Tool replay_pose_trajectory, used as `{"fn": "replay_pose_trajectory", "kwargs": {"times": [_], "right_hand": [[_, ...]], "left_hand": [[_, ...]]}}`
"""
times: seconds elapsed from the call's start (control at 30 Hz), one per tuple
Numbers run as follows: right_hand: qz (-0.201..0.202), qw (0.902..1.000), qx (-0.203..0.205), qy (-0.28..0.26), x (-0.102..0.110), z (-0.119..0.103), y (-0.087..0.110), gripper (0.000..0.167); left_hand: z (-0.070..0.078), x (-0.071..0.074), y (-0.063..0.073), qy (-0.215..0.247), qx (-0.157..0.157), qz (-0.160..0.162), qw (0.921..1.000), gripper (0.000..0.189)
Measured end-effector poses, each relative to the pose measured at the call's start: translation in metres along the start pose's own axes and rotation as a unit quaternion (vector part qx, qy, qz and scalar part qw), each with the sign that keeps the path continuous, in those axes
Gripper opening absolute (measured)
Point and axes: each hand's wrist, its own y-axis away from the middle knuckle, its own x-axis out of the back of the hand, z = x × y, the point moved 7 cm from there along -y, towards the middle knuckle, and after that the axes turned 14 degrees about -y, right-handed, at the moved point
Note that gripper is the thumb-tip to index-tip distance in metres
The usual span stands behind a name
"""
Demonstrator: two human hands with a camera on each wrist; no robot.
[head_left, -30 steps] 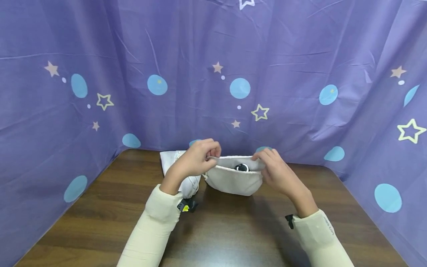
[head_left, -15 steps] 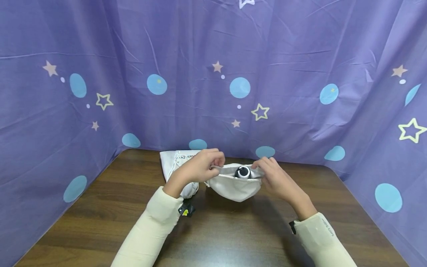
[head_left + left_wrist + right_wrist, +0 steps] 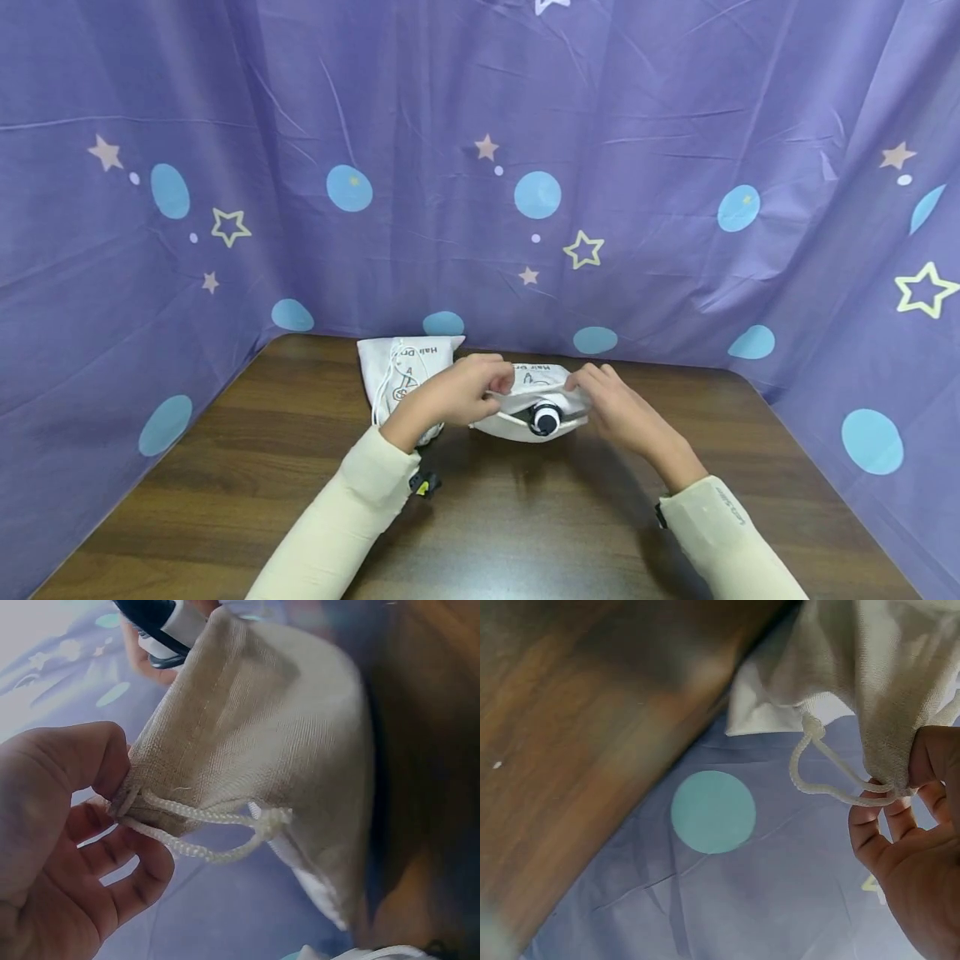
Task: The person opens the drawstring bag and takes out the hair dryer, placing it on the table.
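A white cloth drawstring bag printed "Hair Dr…" is tipped with its wide-spread mouth facing me. My left hand pinches one corner of the mouth between thumb and fingers. At the opposite corner, my right hand pinches the cloth. Between them a black-and-white object with a round end pokes out of the opening; the rest of it is hidden inside. The left wrist view shows a knotted white cord hanging beside the left fingers. A similar cord loop dangles by the right fingers.
A second white drawstring bag, with the same print, lies on the left, partly behind my left forearm. Everything rests on a brown wooden table. A purple curtain with stars and blue dots encloses the back and sides.
Both hands have lowered a little and tipped the bag's mouth toward me. Its printed side has come into view, and the black-and-white object now shows further out of the opening.
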Motion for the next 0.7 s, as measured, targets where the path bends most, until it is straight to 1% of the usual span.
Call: {"fn": "replay_pose_trajectory", "kwargs": {"times": [0.27,0.43,0.53,0.63,0.7], "right_hand": [[-0.033,0.9993,-0.003,0.014,-0.009,0.009,0.003,0.052],[-0.056,0.9981,-0.014,0.024,-0.016,0.011,0.007,0.054],[-0.071,0.9970,-0.021,0.022,-0.020,0.009,0.009,0.054],[-0.079,0.9961,-0.033,0.020,-0.022,0.005,0.012,0.054],[-0.083,0.9954,-0.040,0.024,-0.021,0.002,0.014,0.052]], "left_hand": [[0.008,-0.025,-0.004,-0.014,0.002,-0.019,0.9997,0.022],[0.013,-0.038,-0.007,-0.024,-0.011,-0.021,0.9994,0.022],[0.016,-0.042,-0.007,-0.031,-0.018,-0.024,0.9991,0.022],[0.016,-0.044,-0.005,-0.038,-0.014,-0.027,0.9988,0.024],[0.017,-0.044,-0.005,-0.041,-0.011,-0.028,0.9987,0.024]]}}
